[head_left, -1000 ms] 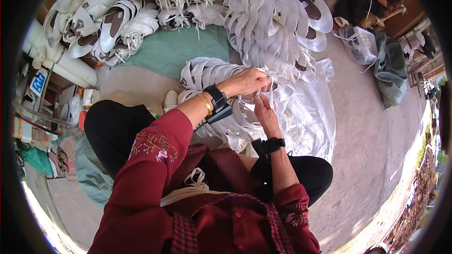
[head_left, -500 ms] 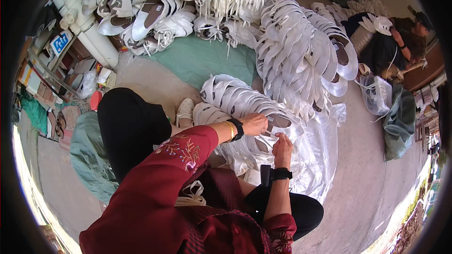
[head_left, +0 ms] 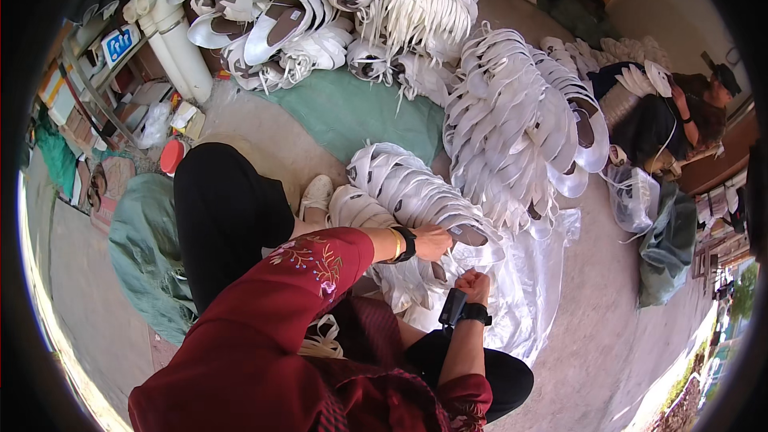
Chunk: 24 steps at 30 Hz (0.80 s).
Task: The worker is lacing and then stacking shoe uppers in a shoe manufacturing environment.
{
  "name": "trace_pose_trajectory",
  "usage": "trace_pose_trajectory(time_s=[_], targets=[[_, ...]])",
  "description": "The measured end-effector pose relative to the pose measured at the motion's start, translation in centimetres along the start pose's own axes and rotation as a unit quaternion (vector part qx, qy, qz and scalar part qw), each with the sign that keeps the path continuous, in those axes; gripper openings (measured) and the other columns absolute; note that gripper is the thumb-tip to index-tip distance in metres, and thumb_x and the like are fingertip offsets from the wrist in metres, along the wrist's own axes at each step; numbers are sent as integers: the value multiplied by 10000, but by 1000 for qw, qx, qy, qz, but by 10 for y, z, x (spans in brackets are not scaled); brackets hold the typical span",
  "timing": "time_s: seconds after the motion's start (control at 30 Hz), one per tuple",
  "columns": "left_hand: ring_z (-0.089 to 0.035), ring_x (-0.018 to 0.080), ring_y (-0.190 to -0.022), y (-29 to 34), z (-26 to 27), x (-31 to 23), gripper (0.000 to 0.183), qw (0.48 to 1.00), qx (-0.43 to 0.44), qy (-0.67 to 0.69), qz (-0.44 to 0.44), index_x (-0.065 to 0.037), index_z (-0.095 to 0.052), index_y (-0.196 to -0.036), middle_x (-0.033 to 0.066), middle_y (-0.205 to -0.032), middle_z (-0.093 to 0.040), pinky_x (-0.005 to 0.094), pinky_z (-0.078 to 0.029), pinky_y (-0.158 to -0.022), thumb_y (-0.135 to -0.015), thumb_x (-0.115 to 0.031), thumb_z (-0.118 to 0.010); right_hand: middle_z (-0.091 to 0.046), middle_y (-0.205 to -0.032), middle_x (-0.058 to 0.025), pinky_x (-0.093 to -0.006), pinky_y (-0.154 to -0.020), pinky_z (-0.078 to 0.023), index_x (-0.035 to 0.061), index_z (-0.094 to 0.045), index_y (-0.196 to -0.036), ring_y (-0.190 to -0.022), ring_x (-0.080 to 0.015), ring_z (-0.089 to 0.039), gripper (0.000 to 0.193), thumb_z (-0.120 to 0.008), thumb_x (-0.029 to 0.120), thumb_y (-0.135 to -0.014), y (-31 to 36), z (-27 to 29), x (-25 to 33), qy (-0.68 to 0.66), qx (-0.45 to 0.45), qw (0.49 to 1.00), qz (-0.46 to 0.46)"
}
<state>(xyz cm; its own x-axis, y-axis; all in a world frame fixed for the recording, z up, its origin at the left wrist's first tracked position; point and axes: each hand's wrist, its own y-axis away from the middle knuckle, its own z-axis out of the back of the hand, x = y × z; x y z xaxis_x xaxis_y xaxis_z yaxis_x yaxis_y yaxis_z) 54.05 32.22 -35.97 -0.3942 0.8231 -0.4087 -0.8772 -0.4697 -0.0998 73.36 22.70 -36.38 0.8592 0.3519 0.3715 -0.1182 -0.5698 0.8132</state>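
Nested white shoe uppers [head_left: 408, 192] with grey-brown linings lie in a row in front of me. At the near end of that row, my left hand [head_left: 432, 242] is closed at the edge of the last upper [head_left: 478, 246], its fingertips pinched there. Just nearer and to the right, my right hand [head_left: 474, 284] is curled closed, a small gap away from the left. Whatever it grips, perhaps a thin lace, is hidden by the fingers. A second row of white uppers [head_left: 358, 206] lies partly under my left wrist. Pale laces [head_left: 322, 341] rest on my lap.
Beneath the row spreads clear plastic sheeting [head_left: 528, 304]. Large piles of laced uppers [head_left: 512, 120] stand beyond, beside a green sheet [head_left: 360, 108]. Another person [head_left: 692, 104] sits at the far right with white uppers. A green sack [head_left: 148, 252] lies left of my knee.
The whole view has shifted slightly. My right hand has drawn back toward me, and the strip seen between both hands no longer shows. My left hand remains by the same upper.
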Motion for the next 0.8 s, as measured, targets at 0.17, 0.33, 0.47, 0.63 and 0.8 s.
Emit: trace_pose_trajectory(time_s=[0.17, 0.33, 0.47, 0.63, 0.8], targets=[[-613, 395, -610, -16, 14, -7, 105, 996, 24, 83, 18, 17, -643, -661, 224, -635, -601, 455, -486, -574, -610, -68, -608, -550, -706, -73, -260, -436, -379, 4, -453, -986, -539, -164, -512, 171, -397, 89, -849, -54, 75, -12, 144, -26, 946, 289], [-655, 424, -737, -8, 30, -33, 114, 980, -12, 81, 182, 77, -643, -685, 284, -724, -626, 470, -520, -641, -610, -10, -644, -571, -816, -110, -268, -524, -464, 38, -418, -981, -647, -185, -599, 209, -544, 70, -818, 1, 10, -10, 178, -268, 835, 447], [-662, 413, -790, -6, 43, -34, 134, 980, 57, 103, 162, 72, -661, -731, 271, -768, -648, 453, -534, -684, -626, -9, -642, -632, -789, -59, -245, -542, -459, -3, -565, -949, -660, -109, -589, 131, -495, -19, -839, 6, -37, -45, 305, 107, 856, 403], [-661, 409, -812, -9, 51, -42, 154, 985, 34, 90, 146, 55, -671, -768, 262, -794, -658, 461, -530, -704, -632, -17, -669, -663, -889, -18, -196, -615, -426, -6, -605, -1072, -737, -53, -558, 241, -470, -44, -876, -19, -30, -54, 308, 206, 873, 318], [-657, 368, -763, -13, 20, -27, 116, 993, -69, -76, 58, 16, -650, -752, 224, -794, -639, 429, -526, -661, -680, -72, -675, -655, -939, -3, -198, -626, -419, 19, -604, -1094, -752, -50, -552, 185, -511, 86, -949, -17, -33, -56, 336, 218, 875, 270]])
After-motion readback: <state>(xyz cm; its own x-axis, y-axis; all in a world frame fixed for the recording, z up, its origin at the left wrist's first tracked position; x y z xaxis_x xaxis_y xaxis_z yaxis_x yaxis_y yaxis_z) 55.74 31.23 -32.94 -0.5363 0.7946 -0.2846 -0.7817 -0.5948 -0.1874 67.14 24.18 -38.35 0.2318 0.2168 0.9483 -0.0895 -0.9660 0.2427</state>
